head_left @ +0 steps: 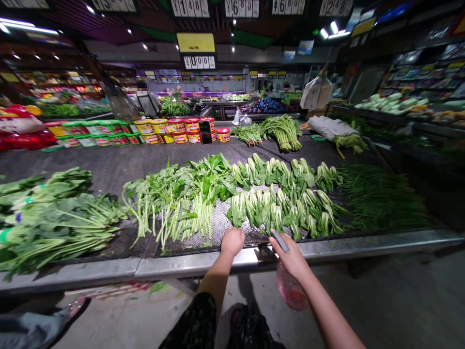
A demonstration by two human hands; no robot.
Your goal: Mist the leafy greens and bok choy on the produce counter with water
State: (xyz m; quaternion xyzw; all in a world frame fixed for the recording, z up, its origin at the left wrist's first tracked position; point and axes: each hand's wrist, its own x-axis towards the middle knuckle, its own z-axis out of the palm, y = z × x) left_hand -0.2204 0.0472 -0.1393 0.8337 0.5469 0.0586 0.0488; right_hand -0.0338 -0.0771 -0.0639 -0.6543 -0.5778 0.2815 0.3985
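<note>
My right hand (290,254) grips a spray bottle (291,290) by its neck, below the grey nozzle head. The bottle is clear pinkish plastic and hangs in front of the stand's metal edge. Curled into a fist, my left hand (233,241) is at the front edge of the vegetable stand; its fingertips are hidden, so anything inside cannot be made out. Just beyond both hands lie two rows of small bok choy (275,213), wet-looking, on a perforated mat (221,228). Leafy greens with long pale stems (192,194) lie to the left of them.
Larger bunched greens (80,213) lie far left, thin green stalks (381,196) far right. Stacked tubs (176,126), a phone (205,132) and tied green bundles (281,132) line the back. A metal rail (167,265) edges the front. Another person's leg (39,325) shows lower left.
</note>
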